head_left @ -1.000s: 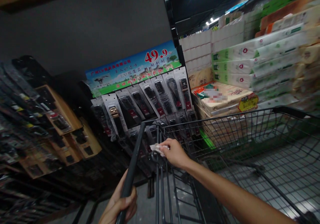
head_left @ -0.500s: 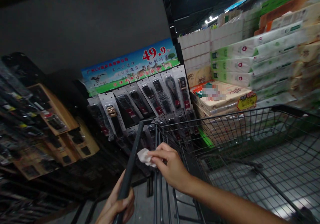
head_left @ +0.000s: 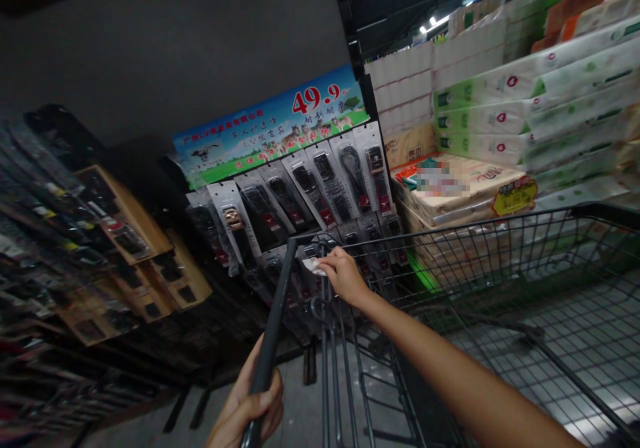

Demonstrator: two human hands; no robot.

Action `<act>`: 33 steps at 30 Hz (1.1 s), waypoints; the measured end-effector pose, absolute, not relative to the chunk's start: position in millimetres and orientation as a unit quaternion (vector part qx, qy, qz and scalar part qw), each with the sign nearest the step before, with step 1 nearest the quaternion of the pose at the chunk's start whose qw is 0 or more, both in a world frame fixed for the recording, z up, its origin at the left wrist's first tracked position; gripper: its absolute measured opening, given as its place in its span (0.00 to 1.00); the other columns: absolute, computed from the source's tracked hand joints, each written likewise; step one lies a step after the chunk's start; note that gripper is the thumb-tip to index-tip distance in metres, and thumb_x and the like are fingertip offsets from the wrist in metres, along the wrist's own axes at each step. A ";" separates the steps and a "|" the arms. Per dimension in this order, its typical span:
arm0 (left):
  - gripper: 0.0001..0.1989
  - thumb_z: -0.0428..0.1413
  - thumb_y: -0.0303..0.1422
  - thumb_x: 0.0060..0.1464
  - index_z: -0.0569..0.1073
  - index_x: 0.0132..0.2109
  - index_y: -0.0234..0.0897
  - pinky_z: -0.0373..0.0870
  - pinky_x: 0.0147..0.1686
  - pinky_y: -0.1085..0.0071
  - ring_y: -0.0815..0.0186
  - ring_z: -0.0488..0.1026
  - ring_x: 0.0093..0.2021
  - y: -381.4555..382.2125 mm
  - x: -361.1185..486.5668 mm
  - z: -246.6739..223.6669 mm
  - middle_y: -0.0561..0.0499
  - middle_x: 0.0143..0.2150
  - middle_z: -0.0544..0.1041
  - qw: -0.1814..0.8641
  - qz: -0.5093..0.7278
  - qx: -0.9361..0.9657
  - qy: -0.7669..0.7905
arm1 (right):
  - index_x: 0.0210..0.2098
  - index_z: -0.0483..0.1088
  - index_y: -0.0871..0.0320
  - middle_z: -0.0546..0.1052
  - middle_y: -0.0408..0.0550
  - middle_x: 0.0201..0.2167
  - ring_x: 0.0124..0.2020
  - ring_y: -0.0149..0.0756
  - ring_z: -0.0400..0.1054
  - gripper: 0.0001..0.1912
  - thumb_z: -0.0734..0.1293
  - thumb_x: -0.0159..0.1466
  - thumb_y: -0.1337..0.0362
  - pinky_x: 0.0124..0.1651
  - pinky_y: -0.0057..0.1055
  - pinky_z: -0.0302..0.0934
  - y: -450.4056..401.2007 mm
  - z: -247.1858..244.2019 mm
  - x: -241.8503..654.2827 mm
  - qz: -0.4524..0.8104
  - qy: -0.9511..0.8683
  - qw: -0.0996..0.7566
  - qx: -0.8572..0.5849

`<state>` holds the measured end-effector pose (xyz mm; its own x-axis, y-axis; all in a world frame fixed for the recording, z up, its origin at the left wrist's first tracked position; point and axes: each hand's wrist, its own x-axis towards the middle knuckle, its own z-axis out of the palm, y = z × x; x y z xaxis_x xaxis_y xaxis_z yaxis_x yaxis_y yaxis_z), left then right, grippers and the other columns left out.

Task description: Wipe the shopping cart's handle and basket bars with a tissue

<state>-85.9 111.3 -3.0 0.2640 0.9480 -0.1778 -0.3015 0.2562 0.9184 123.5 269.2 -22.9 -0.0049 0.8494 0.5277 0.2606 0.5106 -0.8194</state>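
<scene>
Wrapped around the near part of the dark cart handle [head_left: 274, 321], my left hand [head_left: 253, 401] is closed. My right hand [head_left: 344, 276] pinches a crumpled white tissue [head_left: 313, 266] between thumb and fingers. It is at the far end of the handle, close to the cart's top rim. The tissue lies just to the right of the handle bar; I cannot tell whether it touches the cart. To the right stretches the wire basket of the shopping cart [head_left: 500, 341], with grey floor showing through its mesh.
Ahead hang several packaged belts [head_left: 305, 188] under a blue and green price sign [head_left: 270, 128]. Boxed belts [head_left: 130, 225] hang on the left. Stacked tissue packs [head_left: 480, 128] stand beyond the cart on the right, with a yellow price tag [head_left: 515, 197].
My right hand has moved away from me along the handle with the tissue, toward its far end. My left hand keeps its grip. The whole view has shifted slightly.
</scene>
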 end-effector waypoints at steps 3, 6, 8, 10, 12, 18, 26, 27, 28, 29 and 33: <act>0.50 0.61 0.30 0.47 0.37 0.69 0.42 0.53 0.16 0.76 0.73 0.60 0.16 109.5 -84.3 -5.3 0.57 0.23 0.68 0.667 0.475 0.408 0.404 | 0.37 0.78 0.60 0.69 0.45 0.30 0.33 0.31 0.64 0.11 0.64 0.61 0.72 0.41 0.28 0.59 284.8 -23.4 120.7 0.247 -0.640 0.574 -0.447; 0.48 0.60 0.30 0.47 0.41 0.68 0.44 0.53 0.16 0.76 0.74 0.59 0.15 109.0 -84.2 -8.2 0.58 0.23 0.67 0.656 0.483 0.408 0.411 | 0.37 0.78 0.62 0.74 0.51 0.33 0.36 0.35 0.67 0.11 0.63 0.61 0.71 0.42 0.31 0.60 296.0 -21.6 120.6 0.248 -0.611 0.568 -0.493; 0.47 0.60 0.30 0.47 0.44 0.68 0.44 0.52 0.16 0.76 0.74 0.59 0.15 109.3 -84.7 -9.9 0.58 0.23 0.67 0.652 0.487 0.408 0.414 | 0.37 0.79 0.63 0.77 0.54 0.34 0.37 0.38 0.69 0.12 0.63 0.61 0.70 0.42 0.32 0.61 299.9 -20.8 123.5 0.267 -0.585 0.560 -0.523; 0.47 0.60 0.30 0.46 0.45 0.68 0.44 0.52 0.16 0.76 0.74 0.60 0.15 109.7 -85.0 -11.4 0.58 0.22 0.67 0.651 0.490 0.407 0.413 | 0.35 0.79 0.62 0.80 0.54 0.35 0.37 0.41 0.71 0.12 0.63 0.60 0.70 0.42 0.32 0.61 300.3 -22.2 128.6 0.301 -0.562 0.551 -0.538; 0.47 0.60 0.31 0.46 0.45 0.68 0.44 0.52 0.16 0.75 0.74 0.60 0.15 110.1 -85.0 -12.6 0.57 0.22 0.67 0.650 0.494 0.407 0.410 | 0.34 0.79 0.61 0.81 0.52 0.34 0.37 0.41 0.73 0.12 0.63 0.59 0.70 0.40 0.30 0.62 297.1 -26.0 134.7 0.339 -0.550 0.544 -0.536; 0.47 0.60 0.30 0.47 0.43 0.68 0.45 0.52 0.16 0.75 0.74 0.60 0.15 111.3 -84.4 -14.2 0.57 0.23 0.67 0.653 0.497 0.410 0.398 | 0.28 0.79 0.61 0.81 0.47 0.28 0.33 0.39 0.72 0.11 0.64 0.53 0.71 0.37 0.29 0.62 267.9 -40.2 145.7 0.383 -0.588 0.529 -0.478; 0.47 0.59 0.31 0.48 0.41 0.68 0.45 0.52 0.16 0.76 0.74 0.59 0.15 111.3 -86.2 -17.1 0.58 0.22 0.66 0.659 0.493 0.410 0.392 | 0.34 0.77 0.64 0.72 0.45 0.25 0.18 0.28 0.62 0.15 0.60 0.58 0.63 0.21 0.26 0.58 233.9 -36.5 157.1 0.490 -0.534 0.518 -0.455; 0.47 0.59 0.31 0.48 0.41 0.68 0.45 0.52 0.16 0.76 0.74 0.59 0.15 111.3 -86.1 -17.4 0.58 0.22 0.66 0.660 0.494 0.409 0.392 | 0.36 0.77 0.64 0.72 0.46 0.28 0.19 0.27 0.62 0.15 0.60 0.57 0.64 0.21 0.26 0.58 232.7 -34.6 159.5 0.495 -0.524 0.528 -0.450; 0.47 0.59 0.31 0.48 0.41 0.68 0.45 0.52 0.16 0.76 0.74 0.59 0.15 111.3 -86.0 -17.7 0.58 0.22 0.66 0.660 0.494 0.409 0.392 | 0.37 0.77 0.64 0.71 0.46 0.31 0.20 0.27 0.63 0.15 0.61 0.55 0.67 0.23 0.26 0.60 231.6 -32.4 162.0 0.494 -0.521 0.538 -0.441; 0.48 0.60 0.31 0.47 0.41 0.68 0.45 0.51 0.15 0.76 0.74 0.58 0.15 111.2 -85.7 -17.9 0.58 0.22 0.66 0.659 0.495 0.408 0.392 | 0.38 0.76 0.63 0.71 0.46 0.33 0.23 0.27 0.64 0.16 0.62 0.53 0.69 0.25 0.26 0.61 230.1 -29.8 164.2 0.485 -0.525 0.549 -0.432; 0.50 0.60 0.31 0.47 0.37 0.69 0.42 0.51 0.15 0.76 0.75 0.57 0.15 111.0 -84.0 -17.9 0.58 0.22 0.67 0.659 0.496 0.408 0.392 | 0.37 0.76 0.61 0.71 0.44 0.31 0.28 0.29 0.64 0.16 0.65 0.48 0.73 0.31 0.26 0.60 213.4 -15.2 170.8 0.416 -0.566 0.564 -0.434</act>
